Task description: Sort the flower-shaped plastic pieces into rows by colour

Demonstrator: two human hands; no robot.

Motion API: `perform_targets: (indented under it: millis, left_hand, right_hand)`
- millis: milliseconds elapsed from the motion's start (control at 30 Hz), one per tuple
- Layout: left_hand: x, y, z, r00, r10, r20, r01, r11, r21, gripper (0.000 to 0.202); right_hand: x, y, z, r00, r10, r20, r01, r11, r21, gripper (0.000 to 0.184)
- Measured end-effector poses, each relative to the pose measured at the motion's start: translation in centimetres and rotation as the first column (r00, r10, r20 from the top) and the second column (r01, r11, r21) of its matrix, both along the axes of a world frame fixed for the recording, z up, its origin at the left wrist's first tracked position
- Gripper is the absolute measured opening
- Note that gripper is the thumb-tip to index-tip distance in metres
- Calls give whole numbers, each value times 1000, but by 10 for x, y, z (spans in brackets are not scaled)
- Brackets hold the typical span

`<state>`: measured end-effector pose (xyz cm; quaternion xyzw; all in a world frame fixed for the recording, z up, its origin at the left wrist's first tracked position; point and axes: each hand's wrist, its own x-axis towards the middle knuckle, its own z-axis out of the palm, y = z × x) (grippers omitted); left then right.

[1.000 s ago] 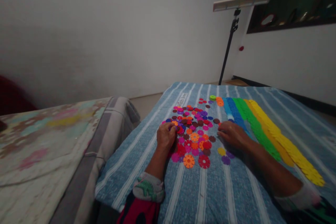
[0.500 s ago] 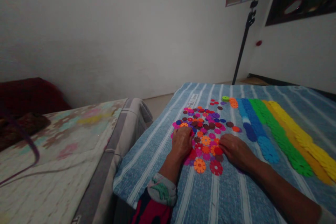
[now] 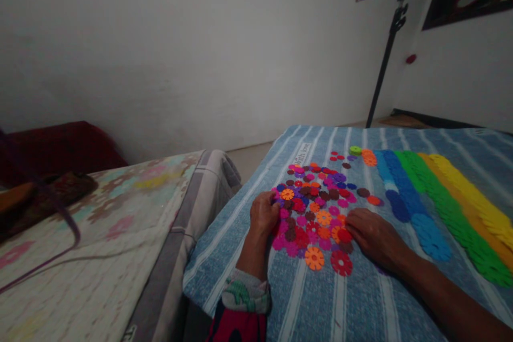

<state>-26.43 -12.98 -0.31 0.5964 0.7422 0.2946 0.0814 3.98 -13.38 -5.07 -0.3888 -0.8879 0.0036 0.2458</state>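
A heap of flower-shaped plastic discs [image 3: 308, 208] in pink, red, orange, purple and brown lies on the blue striped cloth [image 3: 236, 256]. My left hand [image 3: 264, 216] is at the heap's left edge, its fingers curled inward against the outer discs; whatever is in them is hidden. On the heap's right side, my right hand [image 3: 371, 235] has its fingers bent and held together, touching close to a red disc [image 3: 343, 234] and orange ones. What its fingertips grip, if anything, does not show. Nearest me lie an orange disc [image 3: 315, 258] and a dark red disc [image 3: 341, 262].
Overlapping rows of blue [image 3: 404, 181], green [image 3: 449, 219] and yellow discs [image 3: 473, 192] stretch along the right. A bed with a floral cover [image 3: 132, 214] stands left, across a gap. Behind the cloth rises a black stand [image 3: 382, 75] carrying a long bar.
My left hand has shifted left, off the discs it covered, to the heap's edge. My right hand keeps about the same place beside the heap. The whole view has swung slightly left.
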Motion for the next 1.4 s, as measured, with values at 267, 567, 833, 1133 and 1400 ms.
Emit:
perform_targets:
  millis: [267, 567, 833, 1133, 1400]
  left_hand:
    - [9, -8, 9, 989, -119, -89, 112, 991, -75, 30]
    - [6, -7, 8, 975, -99, -197, 72, 988, -137, 23]
    - [-2, -8, 13, 996, -3, -94, -8, 994, -112, 26]
    - [-23, 1, 1, 981, 110, 157, -118, 992, 46, 29]
    - [-10, 0, 2, 800, -23, 600, -34, 996, 84, 34]
  right_hand:
    - [0, -1, -3, 999, 12, -46, -12, 1000, -12, 24]
    - [1, -1, -5, 997, 5, -76, -7, 1000, -16, 23]
    - [2, -1, -3, 996, 8, -90, -10, 1000, -22, 23]
    - [2, -1, -3, 996, 11, -86, -14, 1000, -26, 24]
    - [4, 2, -6, 995, 18, -93, -21, 999, -29, 23]
